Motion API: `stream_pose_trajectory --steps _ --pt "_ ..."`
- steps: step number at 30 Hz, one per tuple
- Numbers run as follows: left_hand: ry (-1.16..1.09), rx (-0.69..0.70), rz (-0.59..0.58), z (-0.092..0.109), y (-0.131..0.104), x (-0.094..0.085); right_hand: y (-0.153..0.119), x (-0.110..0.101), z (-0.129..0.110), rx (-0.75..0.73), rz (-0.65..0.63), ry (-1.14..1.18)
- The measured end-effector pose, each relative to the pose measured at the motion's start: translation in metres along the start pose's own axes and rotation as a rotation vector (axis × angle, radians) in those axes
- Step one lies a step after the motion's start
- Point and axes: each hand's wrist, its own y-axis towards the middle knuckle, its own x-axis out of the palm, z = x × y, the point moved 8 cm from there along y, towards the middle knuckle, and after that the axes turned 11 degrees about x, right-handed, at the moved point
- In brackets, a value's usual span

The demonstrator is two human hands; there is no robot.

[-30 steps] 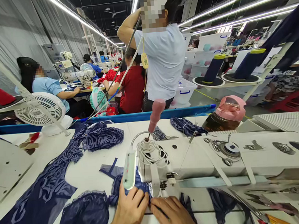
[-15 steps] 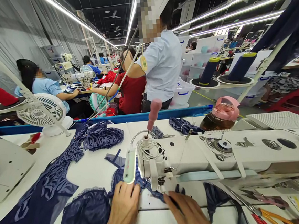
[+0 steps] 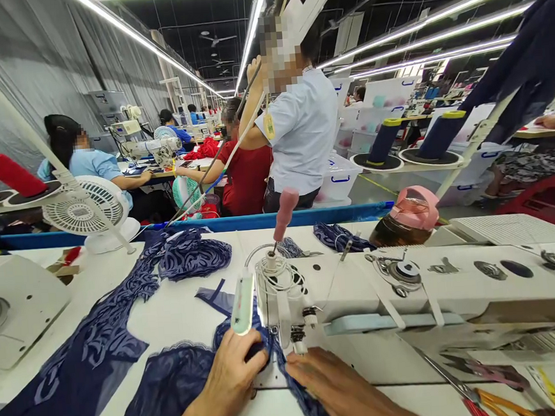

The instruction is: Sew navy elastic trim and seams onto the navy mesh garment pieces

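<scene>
Navy lace fabric [image 3: 299, 398] lies at the stitching end of the sewing machine [image 3: 352, 301], its strip trailing toward 5 o'clock. Hands apart: the left hand [image 3: 233, 372], at 8 o'clock from that end, rests on cloth, any pinch indeterminable; the right hand [image 3: 324, 377], at 4 o'clock, lies extended against the strip. Bunched folds could catch double; close fingertips risk injury; uneven hand pressure could skew the edge.

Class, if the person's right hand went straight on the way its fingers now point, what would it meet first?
The right hand would probably meet the navy fabric by its fingertips first, though depth is unclear.
</scene>
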Motion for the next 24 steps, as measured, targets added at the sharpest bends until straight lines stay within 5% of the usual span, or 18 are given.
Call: stream_pose_trajectory --steps 7,16,24 --pt "0.083 0.032 0.044 0.002 0.012 -0.009 0.030 0.038 -0.001 -0.141 0.035 0.146" --pt "0.098 0.007 0.031 0.011 0.018 -0.009 0.025 0.020 -0.007 -0.182 0.286 0.069" --pt "0.174 0.051 0.145 0.019 0.005 -0.003 0.021 0.024 -0.002 -0.150 0.421 0.037"
